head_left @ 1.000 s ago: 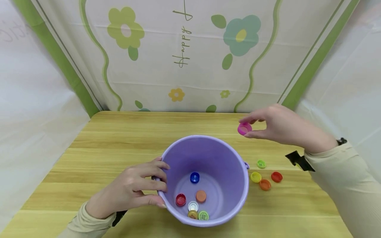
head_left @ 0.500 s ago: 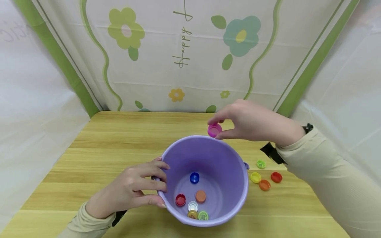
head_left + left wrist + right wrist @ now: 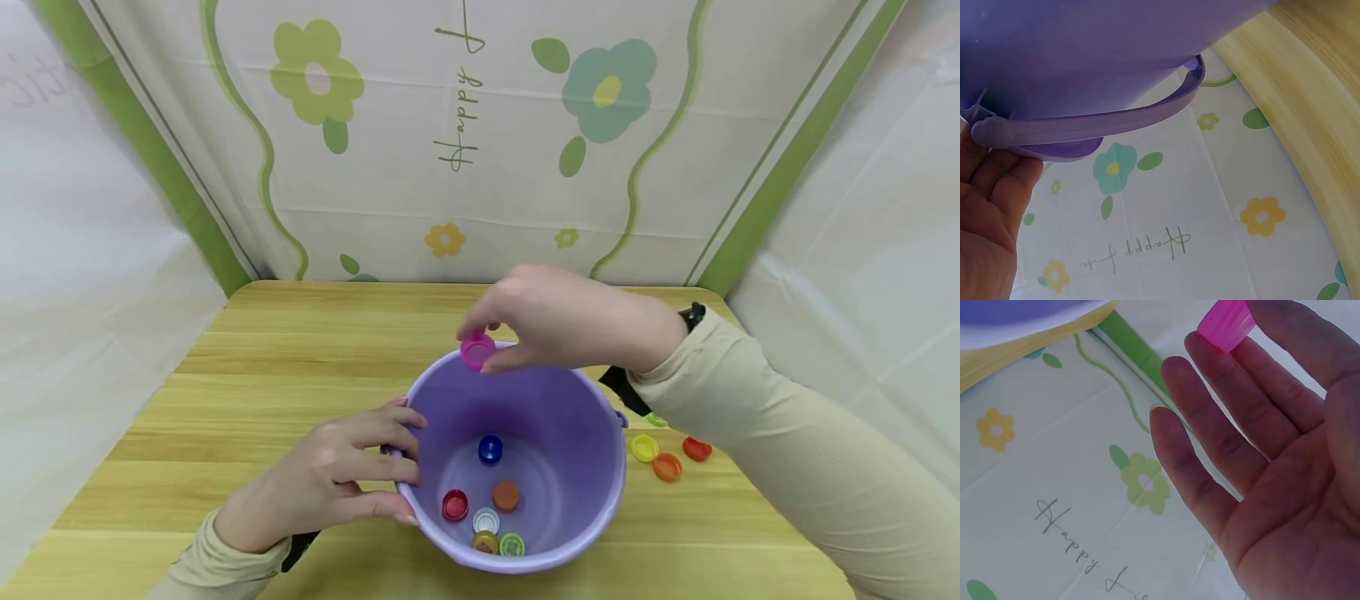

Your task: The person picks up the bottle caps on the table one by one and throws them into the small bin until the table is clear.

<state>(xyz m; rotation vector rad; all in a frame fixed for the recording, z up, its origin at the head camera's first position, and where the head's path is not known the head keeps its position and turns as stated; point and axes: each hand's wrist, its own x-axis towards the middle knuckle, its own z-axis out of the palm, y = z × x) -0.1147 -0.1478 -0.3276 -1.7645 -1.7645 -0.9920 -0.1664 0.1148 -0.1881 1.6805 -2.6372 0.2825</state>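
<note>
My right hand [image 3: 558,321] pinches a pink bottle cap [image 3: 477,352] between thumb and fingers, over the far rim of a purple bucket [image 3: 600,517]. In the right wrist view the pink cap [image 3: 1227,325] shows between the thumb and fingertips. My left hand [image 3: 337,475] grips the bucket's left rim, fingers over the edge; the left wrist view shows this hand [image 3: 991,212] beside the bucket's handle [image 3: 1104,125]. On the bucket's floor lie a blue cap [image 3: 491,449], a red cap [image 3: 455,504], an orange cap [image 3: 506,496] and several others.
Right of the bucket, on the wooden table [image 3: 262,358], lie a yellow cap [image 3: 644,448], an orange cap [image 3: 667,467], a red cap [image 3: 697,448] and a green cap [image 3: 656,419] partly hidden by the right sleeve. A flower-printed cloth [image 3: 405,167] hangs behind the table.
My right hand has carried the pink cap leftward, from right of the bucket to over its far rim. The left hand and bucket have stayed in place.
</note>
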